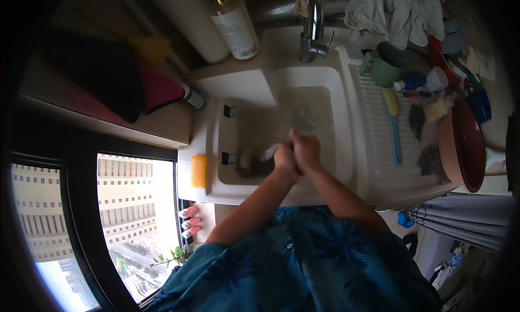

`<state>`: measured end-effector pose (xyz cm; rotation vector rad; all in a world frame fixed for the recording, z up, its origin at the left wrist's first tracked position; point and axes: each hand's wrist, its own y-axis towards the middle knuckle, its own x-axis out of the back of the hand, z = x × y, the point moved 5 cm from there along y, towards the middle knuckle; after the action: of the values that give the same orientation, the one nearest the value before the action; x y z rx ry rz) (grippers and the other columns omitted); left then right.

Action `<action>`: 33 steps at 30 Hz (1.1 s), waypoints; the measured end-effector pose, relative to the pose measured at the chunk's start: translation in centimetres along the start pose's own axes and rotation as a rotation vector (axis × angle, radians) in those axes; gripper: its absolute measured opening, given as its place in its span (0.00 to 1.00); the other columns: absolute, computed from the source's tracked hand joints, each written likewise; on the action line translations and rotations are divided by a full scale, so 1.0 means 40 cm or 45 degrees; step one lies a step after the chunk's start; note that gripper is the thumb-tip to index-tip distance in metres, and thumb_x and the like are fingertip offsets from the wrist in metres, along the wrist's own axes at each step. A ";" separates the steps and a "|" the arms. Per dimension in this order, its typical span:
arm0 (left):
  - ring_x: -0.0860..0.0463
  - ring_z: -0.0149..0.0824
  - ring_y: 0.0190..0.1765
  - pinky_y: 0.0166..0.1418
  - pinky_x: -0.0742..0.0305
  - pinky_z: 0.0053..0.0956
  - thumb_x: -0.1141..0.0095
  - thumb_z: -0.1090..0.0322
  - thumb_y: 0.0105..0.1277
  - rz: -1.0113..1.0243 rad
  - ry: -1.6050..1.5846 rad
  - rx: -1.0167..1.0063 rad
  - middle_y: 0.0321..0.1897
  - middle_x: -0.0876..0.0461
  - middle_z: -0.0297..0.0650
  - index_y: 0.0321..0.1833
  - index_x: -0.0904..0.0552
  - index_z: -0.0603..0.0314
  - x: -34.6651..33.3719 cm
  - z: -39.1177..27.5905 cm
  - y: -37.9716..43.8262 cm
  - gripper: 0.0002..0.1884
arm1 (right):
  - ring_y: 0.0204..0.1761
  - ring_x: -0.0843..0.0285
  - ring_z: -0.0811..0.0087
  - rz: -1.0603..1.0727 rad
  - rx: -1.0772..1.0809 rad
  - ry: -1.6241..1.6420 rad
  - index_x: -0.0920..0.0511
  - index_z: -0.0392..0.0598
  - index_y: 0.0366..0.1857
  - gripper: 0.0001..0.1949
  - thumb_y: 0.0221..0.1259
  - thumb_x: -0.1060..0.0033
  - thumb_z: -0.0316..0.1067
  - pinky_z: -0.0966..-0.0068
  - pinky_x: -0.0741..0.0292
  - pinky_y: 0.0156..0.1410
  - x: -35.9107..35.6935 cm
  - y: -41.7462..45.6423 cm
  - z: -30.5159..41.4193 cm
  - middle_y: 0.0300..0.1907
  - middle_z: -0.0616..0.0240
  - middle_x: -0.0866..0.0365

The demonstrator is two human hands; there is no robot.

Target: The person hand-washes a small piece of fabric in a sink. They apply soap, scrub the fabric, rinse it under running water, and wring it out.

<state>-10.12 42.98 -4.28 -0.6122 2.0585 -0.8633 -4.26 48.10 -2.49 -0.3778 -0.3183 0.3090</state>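
My left hand [285, 159] and my right hand [305, 149] are pressed together over the basin of a white laundry sink [347, 149]. Both are curled, and a small pale piece of something, perhaps cloth, shows at the left hand's upper left side. What lies between the palms is hidden. Cloudy water covers the basin floor, with the round drain [303, 117] beyond my hands. Dark and pale cloth [254, 161] lies in the water at the basin's left. A chrome faucet [310, 47] stands at the far edge; no stream from it is visible.
An orange soap bar [198, 171] lies on the left rim. A pump bottle [235, 27] stands at the back left. The ribbed board at right holds a blue-handled brush [393, 127], a green cup [384, 70] and a pink basin [459, 145]. White gloves [396, 15] hang behind.
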 end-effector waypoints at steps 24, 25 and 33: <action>0.22 0.37 0.25 0.32 0.23 0.32 0.53 0.50 0.70 0.054 0.087 -0.067 0.26 0.23 0.37 0.36 0.23 0.59 0.172 -0.141 0.240 0.18 | 0.16 0.32 0.77 0.555 -0.342 0.713 0.28 0.53 0.13 0.21 0.62 0.47 0.51 0.78 0.36 0.24 -0.097 0.040 0.023 0.13 0.74 0.32; 0.22 0.35 0.25 0.32 0.24 0.31 0.51 0.49 0.69 0.222 0.135 -0.002 0.25 0.24 0.37 0.34 0.23 0.58 0.078 -0.179 0.135 0.18 | 0.15 0.39 0.80 0.291 -0.440 0.671 0.33 0.57 0.12 0.21 0.61 0.45 0.53 0.78 0.45 0.20 -0.035 0.086 0.014 0.12 0.78 0.39; 0.25 0.29 0.21 0.29 0.29 0.22 0.41 0.50 0.64 0.819 0.895 0.040 0.18 0.24 0.38 0.29 0.22 0.63 0.048 -0.193 -0.022 0.20 | 0.17 0.38 0.78 -0.036 -0.056 0.076 0.31 0.48 0.15 0.26 0.63 0.47 0.58 0.77 0.39 0.25 0.158 0.262 0.124 0.17 0.74 0.33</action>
<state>-17.42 43.92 -1.12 0.4454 2.6107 -0.7679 -2.75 61.13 -0.81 -0.4250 -0.2717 0.2630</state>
